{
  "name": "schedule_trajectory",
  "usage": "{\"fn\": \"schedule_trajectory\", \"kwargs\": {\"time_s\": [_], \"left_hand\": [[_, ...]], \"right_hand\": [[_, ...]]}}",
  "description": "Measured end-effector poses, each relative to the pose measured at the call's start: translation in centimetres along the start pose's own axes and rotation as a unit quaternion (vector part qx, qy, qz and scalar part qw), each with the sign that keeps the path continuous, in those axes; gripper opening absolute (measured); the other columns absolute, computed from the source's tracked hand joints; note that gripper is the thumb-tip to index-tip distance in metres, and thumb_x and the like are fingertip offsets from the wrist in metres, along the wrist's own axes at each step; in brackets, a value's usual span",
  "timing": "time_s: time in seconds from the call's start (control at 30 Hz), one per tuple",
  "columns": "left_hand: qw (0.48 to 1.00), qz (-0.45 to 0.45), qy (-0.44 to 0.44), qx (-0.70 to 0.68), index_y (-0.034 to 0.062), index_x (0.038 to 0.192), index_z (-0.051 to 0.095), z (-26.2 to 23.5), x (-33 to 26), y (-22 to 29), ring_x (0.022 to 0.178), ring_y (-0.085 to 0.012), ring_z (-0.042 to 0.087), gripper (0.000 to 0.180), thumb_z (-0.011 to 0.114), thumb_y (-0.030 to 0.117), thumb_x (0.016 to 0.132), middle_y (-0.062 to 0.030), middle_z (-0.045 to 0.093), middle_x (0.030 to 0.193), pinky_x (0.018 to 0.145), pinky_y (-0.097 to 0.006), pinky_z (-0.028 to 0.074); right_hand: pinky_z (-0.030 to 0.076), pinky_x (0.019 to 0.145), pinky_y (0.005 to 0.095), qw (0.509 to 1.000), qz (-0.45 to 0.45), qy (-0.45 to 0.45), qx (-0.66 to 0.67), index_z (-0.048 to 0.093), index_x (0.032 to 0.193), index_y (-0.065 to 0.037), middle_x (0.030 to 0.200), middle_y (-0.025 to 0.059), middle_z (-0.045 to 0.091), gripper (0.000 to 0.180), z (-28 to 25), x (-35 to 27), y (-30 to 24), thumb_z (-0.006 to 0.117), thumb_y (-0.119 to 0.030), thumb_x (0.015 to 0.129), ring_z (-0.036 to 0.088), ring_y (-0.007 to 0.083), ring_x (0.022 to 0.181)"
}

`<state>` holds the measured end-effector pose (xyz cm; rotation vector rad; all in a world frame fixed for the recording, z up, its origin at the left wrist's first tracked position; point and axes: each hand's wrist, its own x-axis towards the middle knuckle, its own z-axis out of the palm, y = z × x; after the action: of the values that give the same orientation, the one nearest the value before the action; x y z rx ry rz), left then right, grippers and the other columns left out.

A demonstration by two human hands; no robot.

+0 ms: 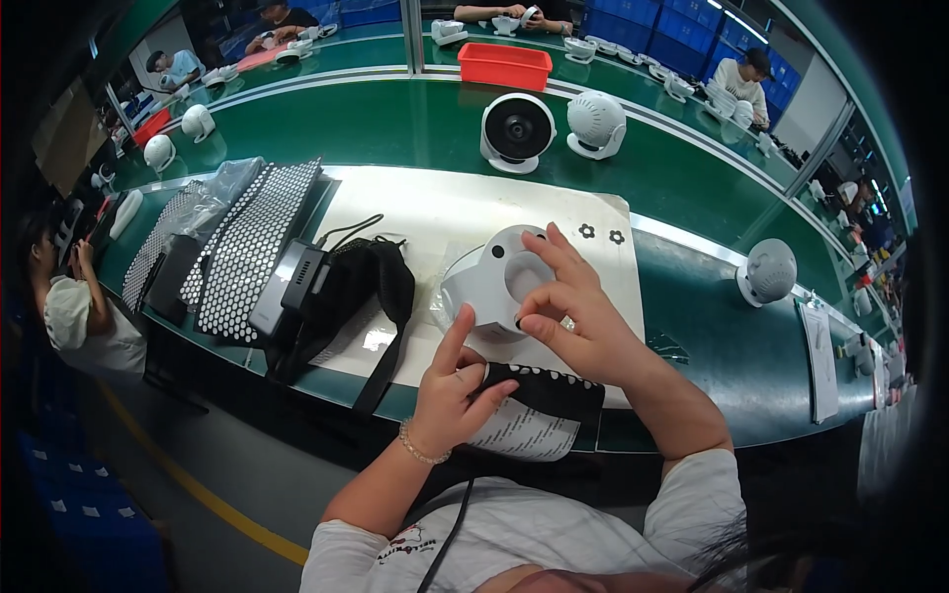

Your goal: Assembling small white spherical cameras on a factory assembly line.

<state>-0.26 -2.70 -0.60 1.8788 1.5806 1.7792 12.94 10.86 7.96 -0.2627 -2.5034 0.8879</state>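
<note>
Green bench: white fans, black strap; 2 hands apart, partly hiding white housing; right grip unclear.

Workshop floor with green benches and blue crates.
The near bench has a dark green top; a metal rail parts it from a long, glossy green counter, and a metal post stands at that counter's far edge. Beyond, blue crates are stacked beside a pale wall, near a bright strip light. At lower left, a yellow line crosses the grey floor near blue boxes in shadow.
</note>
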Motion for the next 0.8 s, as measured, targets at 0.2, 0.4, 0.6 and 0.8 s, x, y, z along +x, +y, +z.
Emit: {"fn": "schedule_trajectory", "kwargs": {"time_s": [0.2, 0.4, 0.6, 0.8], "left_hand": [[1.000, -0.002, 0.000, 0.001, -0.0032, 0.056, 0.047, 0.1, 0.0, 0.0, 0.059, -0.0161, 0.051, 0.030, 0.072, 0.010, 0.067, -0.0226, 0.028, 0.136, 0.057, -0.025, 0.044], [1.000, 0.006, 0.002, 0.007, -0.0031, 0.056, 0.047, 0.1, 0.1, 0.0, 0.060, -0.0164, 0.051, 0.031, 0.072, 0.010, 0.067, -0.0228, 0.028, 0.136, 0.057, -0.025, 0.045], [1.000, -0.002, 0.003, 0.008, -0.0032, 0.056, 0.047, 0.1, 0.2, 0.1, 0.061, -0.0166, 0.053, 0.030, 0.072, 0.009, 0.067, -0.0230, 0.029, 0.135, 0.057, -0.025, 0.046], [1.000, -0.001, 0.004, 0.007, -0.0033, 0.057, 0.049, 0.2, 0.2, 0.0, 0.062, -0.0166, 0.054, 0.028, 0.073, 0.009, 0.066, -0.0235, 0.029, 0.135, 0.058, -0.025, 0.046]], "right_hand": [[0.035, 0.093, 0.0348, 0.998, 0.013, 0.052, 0.016, 0.059, 0.082, -0.006, 0.137, 0.0146, 0.028, 0.006, 0.2, -0.5, 0.2, 0.061, -0.011, 0.078, 0.009, 0.0340, 0.132], [0.025, 0.100, 0.0417, 0.998, 0.032, 0.039, 0.037, 0.060, 0.082, -0.008, 0.136, 0.0134, 0.030, 0.005, 0.4, -0.6, -0.3, 0.061, -0.010, 0.077, 0.012, 0.0350, 0.131], [0.020, 0.099, 0.0422, 0.994, -0.015, 0.099, -0.038, 0.061, 0.081, -0.009, 0.131, 0.0136, 0.037, 0.007, 0.8, -0.9, -0.6, 0.061, -0.016, 0.077, 0.020, 0.0351, 0.128], [0.024, 0.097, 0.0442, 0.992, -0.032, 0.078, -0.096, 0.061, 0.085, -0.010, 0.130, 0.0123, 0.038, 0.011, 0.4, -0.9, -0.3, 0.063, -0.017, 0.076, 0.023, 0.0345, 0.127]]}}
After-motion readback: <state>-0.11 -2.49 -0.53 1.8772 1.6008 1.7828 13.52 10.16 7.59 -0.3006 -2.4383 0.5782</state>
